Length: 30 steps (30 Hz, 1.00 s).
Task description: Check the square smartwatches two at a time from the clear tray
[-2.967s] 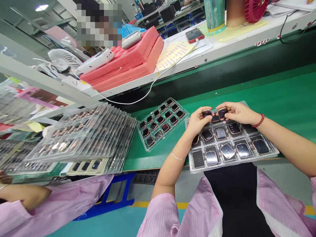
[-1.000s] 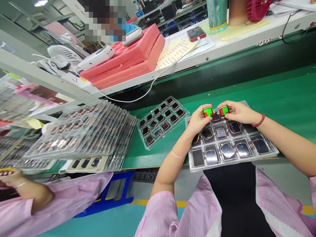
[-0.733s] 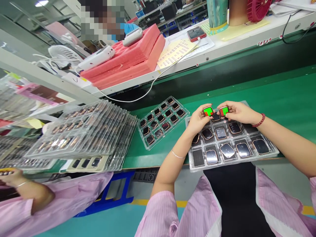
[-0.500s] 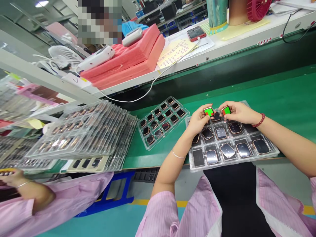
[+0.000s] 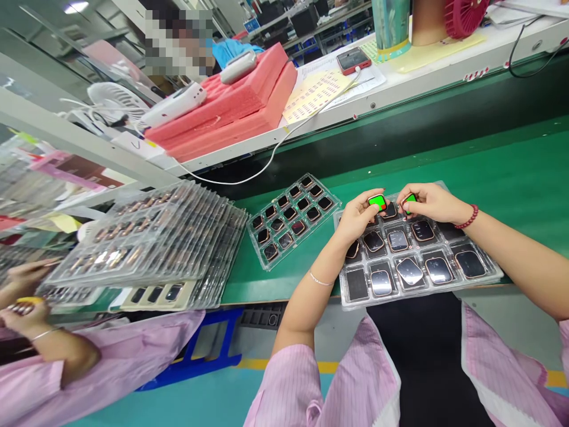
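Between the fingers and thumb of my left hand (image 5: 357,214) is a smartwatch body (image 5: 377,203) without a strap, its lit screen mostly green with some red. My right hand (image 5: 424,200) pinches a second watch body (image 5: 409,203), also glowing green and partly covered by the fingers. Both are held just above the far row of a clear plastic tray (image 5: 353,301). Dark-screened watch bodies, such as a watch (image 5: 439,268) in the near row, lie in its pockets. The near left pocket (image 5: 358,284) has no watch in it.
A smaller-looking clear tray (image 5: 262,259) of watches lies to the left on the green bench (image 5: 524,172). Beyond it rises a tall stack of filled trays (image 5: 178,237). A co-worker's hand (image 5: 31,320) is at far left. Red foam (image 5: 222,118) and a phone (image 5: 353,59) rest on the shelf.
The watch in my right hand has turned, and my fingers cover more of its screen. The left-hand watch shows less red. At far left, another hand of the co-worker has come into view.
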Tool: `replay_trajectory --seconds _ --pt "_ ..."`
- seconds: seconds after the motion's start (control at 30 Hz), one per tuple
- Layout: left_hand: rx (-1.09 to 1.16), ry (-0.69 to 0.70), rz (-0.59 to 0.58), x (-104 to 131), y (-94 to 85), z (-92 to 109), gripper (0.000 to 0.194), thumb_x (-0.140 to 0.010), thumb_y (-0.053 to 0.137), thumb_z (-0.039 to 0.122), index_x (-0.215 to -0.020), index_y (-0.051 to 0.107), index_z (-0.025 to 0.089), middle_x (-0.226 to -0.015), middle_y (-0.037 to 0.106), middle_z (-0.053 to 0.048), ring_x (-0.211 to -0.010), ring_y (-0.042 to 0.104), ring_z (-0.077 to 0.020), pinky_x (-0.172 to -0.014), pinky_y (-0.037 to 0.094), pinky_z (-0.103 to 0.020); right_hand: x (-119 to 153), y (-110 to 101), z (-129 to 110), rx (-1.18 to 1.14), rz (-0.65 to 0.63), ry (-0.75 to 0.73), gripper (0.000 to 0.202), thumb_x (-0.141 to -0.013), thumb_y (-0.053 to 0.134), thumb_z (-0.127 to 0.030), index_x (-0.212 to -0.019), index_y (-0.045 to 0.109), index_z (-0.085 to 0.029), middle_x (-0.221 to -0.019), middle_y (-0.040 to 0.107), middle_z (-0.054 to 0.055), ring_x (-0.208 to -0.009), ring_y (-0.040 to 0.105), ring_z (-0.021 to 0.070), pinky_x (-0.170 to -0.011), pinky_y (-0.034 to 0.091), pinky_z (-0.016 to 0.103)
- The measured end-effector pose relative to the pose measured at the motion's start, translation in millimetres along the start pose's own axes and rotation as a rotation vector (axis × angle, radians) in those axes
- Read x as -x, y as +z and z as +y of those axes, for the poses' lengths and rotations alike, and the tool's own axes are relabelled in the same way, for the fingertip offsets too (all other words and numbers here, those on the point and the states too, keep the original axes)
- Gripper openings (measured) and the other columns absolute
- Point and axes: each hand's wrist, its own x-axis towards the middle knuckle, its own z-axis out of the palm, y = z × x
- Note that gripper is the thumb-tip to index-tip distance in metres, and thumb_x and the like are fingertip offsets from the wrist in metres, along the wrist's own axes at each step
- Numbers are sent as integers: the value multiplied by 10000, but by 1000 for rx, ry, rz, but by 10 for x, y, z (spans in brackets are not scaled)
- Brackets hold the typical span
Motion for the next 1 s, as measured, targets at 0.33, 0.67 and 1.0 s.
replay_trajectory --seconds 0.33,0.67,1.0 --pt "9 43 -13 -10 1 -57 525 -775 792 369 -1224 612 167 -989 751 -82 -914 701 -186 -825 534 -302 -17 -11 22 40 13 -2 167 -800 690 -255 -957 678 -198 -852 719 44 -694 667 167 -560 549 269" --pt "33 46 -10 -10 10 -33 536 -785 740 312 -1282 584 187 -1096 734 -86 -897 693 -177 -803 526 -300 -33 -19 79 59 8 -25 277 -784 679 -220 -1060 677 -206 -940 727 61 -776 690 204 -591 569 305" --pt "59 46 28 2 35 26 496 -735 737 212 -1207 585 188 -1016 725 -53 -926 674 -162 -853 518 -297 -36 -28 78 62 -17 -51 380 -751 649 -158 -1126 670 -220 -1072 742 73 -877 709 227 -707 612 357"
